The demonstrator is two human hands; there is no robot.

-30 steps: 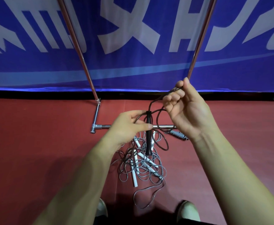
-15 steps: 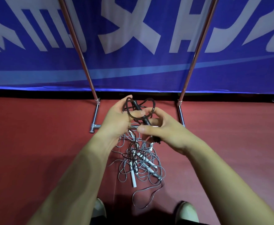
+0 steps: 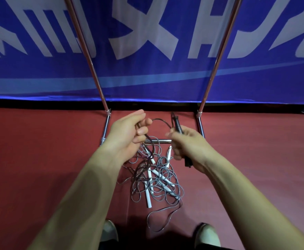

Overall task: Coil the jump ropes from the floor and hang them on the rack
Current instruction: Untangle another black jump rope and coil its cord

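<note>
My right hand (image 3: 189, 147) grips the black handles (image 3: 176, 123) of a dark jump rope, whose tips stick out above and below the fist. Its black cord (image 3: 161, 120) arcs across to my left hand (image 3: 129, 132), which pinches it, and the rest hangs down towards the floor. Below both hands lies a tangled heap of grey jump ropes (image 3: 156, 183) with white handles (image 3: 148, 199) on the red floor. The metal rack (image 3: 218, 56) stands just beyond, its two poles rising out of view; the top bar is hidden.
The rack's base bar (image 3: 161, 141) and side feet (image 3: 105, 129) lie on the red floor (image 3: 39, 150) right behind the heap. A blue banner (image 3: 147, 78) with white lettering closes off the back. My two shoes (image 3: 109, 233) stand at the bottom edge.
My hands came together at the rope, then drew apart. The right hand dropped from up by the pole and now grips the handles, with the cord stretched between both hands.
</note>
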